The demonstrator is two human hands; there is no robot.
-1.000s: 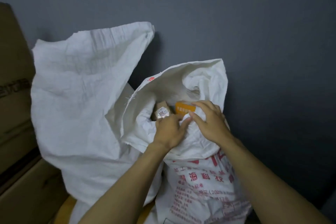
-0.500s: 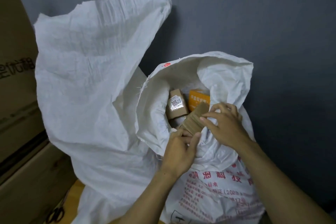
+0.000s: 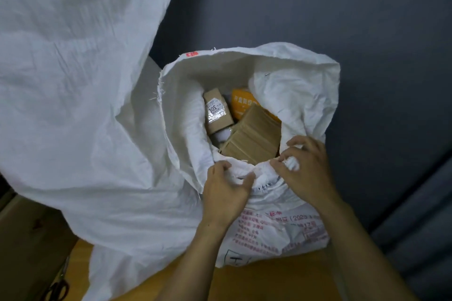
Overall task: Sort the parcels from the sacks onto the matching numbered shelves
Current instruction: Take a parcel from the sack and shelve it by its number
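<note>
A plain white woven sack (image 3: 73,105) stands left of the red-printed white woven sack (image 3: 274,227). Inside the printed sack's open mouth lie a flat brown cardboard parcel (image 3: 254,139), a labelled brown box (image 3: 216,115) and an orange parcel (image 3: 242,102). At its near rim, the grip of the left hand (image 3: 225,193) and of the right hand (image 3: 305,171) is closed, fingers curled into bunched fabric.

Left hand (image 3: 226,193) and right hand (image 3: 305,166) bunching the near rim of an open white sack (image 3: 300,85), brown parcels (image 3: 254,137) inside, one label perhaps reading 300, taller sack (image 3: 73,80) beside

Large sack (image 3: 73,80) past the upper edge; box label (image 3: 216,110) number only partly legible.
</note>
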